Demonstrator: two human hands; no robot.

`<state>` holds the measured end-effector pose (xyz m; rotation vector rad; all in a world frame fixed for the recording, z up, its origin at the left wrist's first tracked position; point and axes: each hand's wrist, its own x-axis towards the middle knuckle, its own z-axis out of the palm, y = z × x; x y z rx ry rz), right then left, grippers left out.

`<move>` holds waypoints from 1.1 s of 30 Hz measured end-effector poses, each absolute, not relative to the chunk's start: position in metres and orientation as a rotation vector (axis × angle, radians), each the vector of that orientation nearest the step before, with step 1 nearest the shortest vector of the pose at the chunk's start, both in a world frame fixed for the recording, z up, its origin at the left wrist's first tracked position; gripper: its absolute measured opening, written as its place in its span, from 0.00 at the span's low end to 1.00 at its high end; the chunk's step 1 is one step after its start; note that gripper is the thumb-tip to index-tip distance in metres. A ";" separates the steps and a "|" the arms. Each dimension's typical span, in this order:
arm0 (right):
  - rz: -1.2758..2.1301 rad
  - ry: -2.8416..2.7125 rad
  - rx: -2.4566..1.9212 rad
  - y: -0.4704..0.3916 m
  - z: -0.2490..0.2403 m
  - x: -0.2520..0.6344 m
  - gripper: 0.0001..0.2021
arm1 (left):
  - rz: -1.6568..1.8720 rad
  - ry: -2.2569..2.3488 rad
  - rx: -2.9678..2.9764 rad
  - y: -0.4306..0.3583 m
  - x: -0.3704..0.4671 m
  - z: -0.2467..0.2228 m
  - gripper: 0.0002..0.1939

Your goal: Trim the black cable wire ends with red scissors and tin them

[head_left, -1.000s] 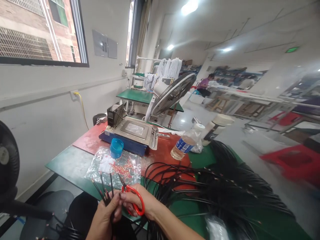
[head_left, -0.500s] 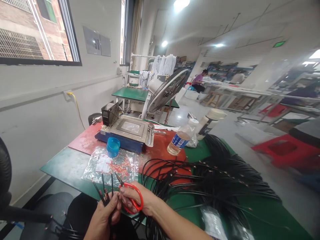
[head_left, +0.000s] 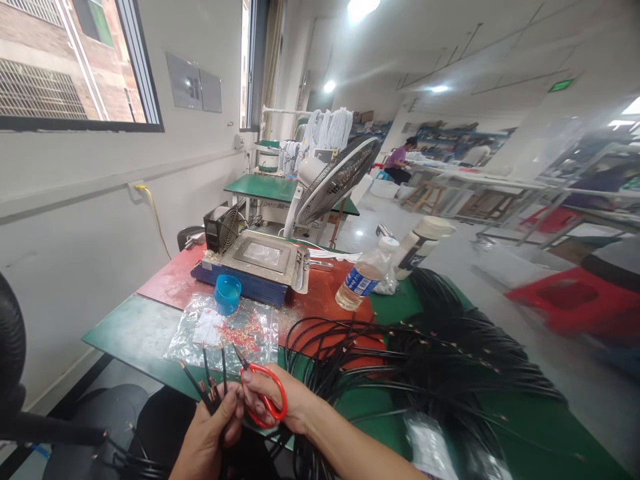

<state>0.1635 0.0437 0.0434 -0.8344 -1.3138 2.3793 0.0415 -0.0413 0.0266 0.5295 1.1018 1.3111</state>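
Observation:
Several black cables [head_left: 224, 363] with stripped, coppery ends stick up out of my left hand [head_left: 220, 423], which is closed around them. Red-handled scissors [head_left: 281, 390] rest in my right hand [head_left: 263, 397], blades pointing up and away to the left. The fingertips of both hands meet at the cable ends; what lies between them is too small to make out. Just beyond my hands is a clear plastic bag [head_left: 187, 340] strewn with small red and yellowish clippings [head_left: 245, 333]. A blue cup [head_left: 227, 295] stands at the bag's far edge.
A blue heating-plate-like device [head_left: 255, 293] with a small fan [head_left: 224, 228] sits at the table's back. A labelled bottle [head_left: 357, 280] and a white container [head_left: 423, 247] stand right of it. Black cable bundles [head_left: 450, 333] cover the right side. A large fan [head_left: 337, 180] stands behind.
The view has shifted very slightly. The cables in my left hand and the scissors in my right hand keep almost the same position.

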 end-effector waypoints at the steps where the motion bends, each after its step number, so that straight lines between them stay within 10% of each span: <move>1: 2.368 -1.323 -0.833 0.043 0.044 0.164 0.25 | 1.319 1.109 0.523 -0.041 0.041 0.027 0.19; 33: 2.292 -1.374 -1.018 0.041 0.053 0.163 0.22 | 1.392 1.134 0.524 -0.038 0.040 0.017 0.17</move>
